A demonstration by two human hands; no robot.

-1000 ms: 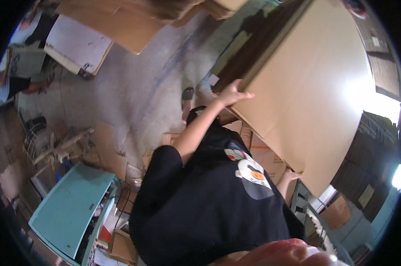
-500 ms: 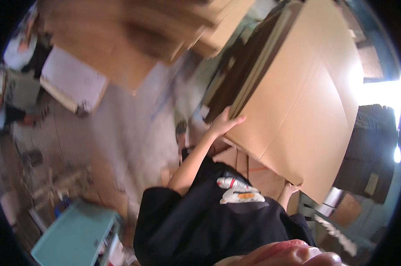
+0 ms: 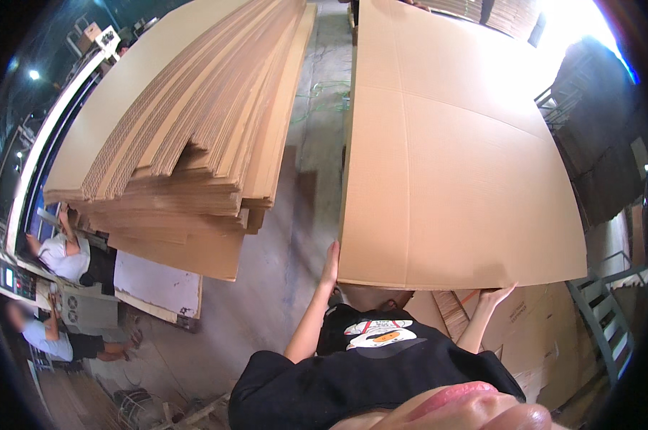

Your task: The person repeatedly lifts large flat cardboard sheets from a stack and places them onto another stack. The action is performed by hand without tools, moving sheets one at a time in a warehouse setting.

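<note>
A large brown cardboard sheet [image 3: 467, 179], creased lengthwise and across, stretches out in front of me and looks close to level. My left hand [image 3: 331, 264] is closed against its near left corner, with the thumb up along the side edge. Under the near edge, toward the right, my right hand [image 3: 497, 292] grips the sheet with its fingers mostly hidden beneath. Whether more sheets lie under this one, I cannot tell.
A tall, uneven stack of cardboard sheets [image 3: 187, 158] stands to the left across a strip of floor [image 3: 324, 93]. Two people [image 3: 64, 254] are at a machine farther left. More cardboard [image 3: 539, 322] lies below right, beside a grey-green slatted metal frame [image 3: 605, 315].
The sheet has gone from steeply tilted to nearly level. My left hand has moved down to its near corner. My view has swung, bringing the left stack fully into sight.
</note>
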